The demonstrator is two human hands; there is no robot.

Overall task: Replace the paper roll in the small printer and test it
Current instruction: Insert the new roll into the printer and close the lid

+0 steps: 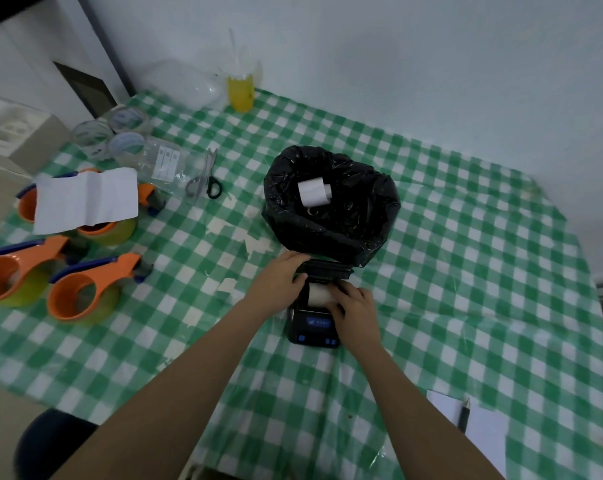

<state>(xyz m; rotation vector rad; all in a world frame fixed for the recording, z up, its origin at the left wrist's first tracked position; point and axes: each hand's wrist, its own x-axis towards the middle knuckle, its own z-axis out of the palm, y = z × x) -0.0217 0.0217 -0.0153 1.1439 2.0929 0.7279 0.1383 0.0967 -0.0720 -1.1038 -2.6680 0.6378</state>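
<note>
Two bare hands worked at a small black printer (313, 327) on a table (466, 271) spread with a green-and-white checked cloth, a pale wall behind. The printer sat near centre, lid up, a white paper roll (320, 294) in its bay. The left hand (279, 279) curled against the lid's edge at ten o'clock; the right hand (357, 308) pressed fingers on the roll, grip unclear. A notepad with a pen (463, 415) lay at four o'clock. Beyond, at twelve, a black bag (331, 206) held another roll (314, 192). Orange tape dispensers (81, 292) stood at nine, scissors (204, 176) and a yellow drink (240, 90) at eleven.
</note>
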